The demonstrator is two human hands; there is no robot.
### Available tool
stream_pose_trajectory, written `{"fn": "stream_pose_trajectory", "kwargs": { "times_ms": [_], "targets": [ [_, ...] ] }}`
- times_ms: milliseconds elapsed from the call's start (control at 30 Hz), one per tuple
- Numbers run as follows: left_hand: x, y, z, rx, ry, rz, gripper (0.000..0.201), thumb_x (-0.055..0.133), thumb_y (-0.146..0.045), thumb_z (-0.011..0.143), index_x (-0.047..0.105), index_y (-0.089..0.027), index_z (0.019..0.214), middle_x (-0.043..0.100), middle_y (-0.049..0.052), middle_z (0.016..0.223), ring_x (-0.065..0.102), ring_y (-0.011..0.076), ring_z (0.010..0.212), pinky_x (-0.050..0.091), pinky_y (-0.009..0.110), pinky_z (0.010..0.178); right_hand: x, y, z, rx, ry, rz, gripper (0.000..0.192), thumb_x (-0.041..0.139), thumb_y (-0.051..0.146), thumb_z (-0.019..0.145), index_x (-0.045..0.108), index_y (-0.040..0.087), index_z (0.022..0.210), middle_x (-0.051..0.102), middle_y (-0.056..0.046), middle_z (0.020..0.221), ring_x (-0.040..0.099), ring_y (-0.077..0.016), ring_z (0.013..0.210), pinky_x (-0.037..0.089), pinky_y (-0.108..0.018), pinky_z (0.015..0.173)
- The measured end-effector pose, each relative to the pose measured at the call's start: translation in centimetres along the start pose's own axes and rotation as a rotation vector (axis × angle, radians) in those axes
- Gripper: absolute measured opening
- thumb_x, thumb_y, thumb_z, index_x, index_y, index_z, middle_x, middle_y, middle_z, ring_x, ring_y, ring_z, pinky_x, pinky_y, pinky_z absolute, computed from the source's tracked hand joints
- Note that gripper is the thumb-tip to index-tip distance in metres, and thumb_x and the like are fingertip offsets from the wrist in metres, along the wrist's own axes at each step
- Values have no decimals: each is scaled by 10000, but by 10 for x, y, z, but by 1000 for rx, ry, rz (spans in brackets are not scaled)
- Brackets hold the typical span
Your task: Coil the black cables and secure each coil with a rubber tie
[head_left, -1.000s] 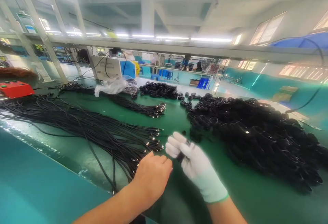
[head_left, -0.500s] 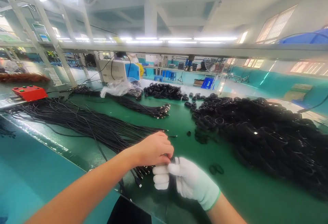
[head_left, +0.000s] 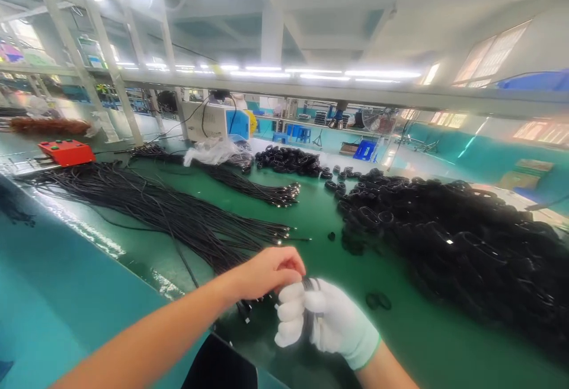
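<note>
Your gloved right hand point(head_left: 326, 321) is closed around a short bundle of black cable point(head_left: 309, 312) just above the near edge of the green counter point(head_left: 413, 341). Your bare left hand point(head_left: 267, 270) pinches the top of that same bundle, fingers touching the glove. Just behind lie long loose cables point(head_left: 178, 217) (metal tips pointing right). To the right a big heap of coiled cables point(head_left: 466, 241) spreads, and far left sits a red box point(head_left: 66, 152).

Bench layout, near edge to far side
Long black cable bundle point(head_left: 178, 223) lies left on green table mat point(head_left: 413, 329); heap of coiled black cables point(head_left: 453, 241) right; red button box point(head_left: 66, 152) far left; white plastic bag point(head_left: 213, 152) behind.
</note>
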State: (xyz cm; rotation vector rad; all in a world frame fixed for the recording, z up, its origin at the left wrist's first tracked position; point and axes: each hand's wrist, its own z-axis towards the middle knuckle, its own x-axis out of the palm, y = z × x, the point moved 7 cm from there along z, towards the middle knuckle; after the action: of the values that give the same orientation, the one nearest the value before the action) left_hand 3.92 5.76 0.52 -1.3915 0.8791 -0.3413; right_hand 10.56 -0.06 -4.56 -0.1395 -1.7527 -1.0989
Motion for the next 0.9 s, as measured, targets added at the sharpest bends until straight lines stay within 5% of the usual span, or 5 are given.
{"fn": "stream_pose_trajectory", "kwargs": {
  "times_ms": [133,333,567,767,900],
  "targets": [
    [3,2,-16,111,-220,14,146,474,-234,846,595,-154,831,578,-11,768,505,114,716,404,216,652,12,11,2,-75,22,-161,373,681,342,690,623,58,924,672,-99,630,660,-257,780,443,-463,831],
    [14,9,-30,108,-122,-235,133,552,-247,822,504,-176,924,579,-10,787,537,113,693,421,213,613,41,15,3,-22,116,-323,326,641,329,683,661,37,827,680,-129,616,665,-267,718,468,-458,790],
    [13,-8,-60,291,-395,14,71,451,-191,867,520,-178,881,560,6,838,537,129,750,440,250,682,70,14,0,39,188,-501,239,599,291,727,674,67,762,677,-109,610,658,-251,787,459,-429,829],
    [16,-11,-72,325,-395,55,47,488,-158,841,528,-180,855,559,5,831,545,121,729,458,237,659,85,6,-2,94,198,-580,236,578,268,733,694,63,736,689,-107,655,645,-210,714,473,-357,788],
    [15,-17,-81,532,-533,55,115,476,-126,837,558,-190,886,575,13,835,564,122,744,468,234,664,87,7,-3,101,118,-647,143,622,197,697,710,90,735,691,-61,684,622,-156,652,476,-269,704]
  ]
}}
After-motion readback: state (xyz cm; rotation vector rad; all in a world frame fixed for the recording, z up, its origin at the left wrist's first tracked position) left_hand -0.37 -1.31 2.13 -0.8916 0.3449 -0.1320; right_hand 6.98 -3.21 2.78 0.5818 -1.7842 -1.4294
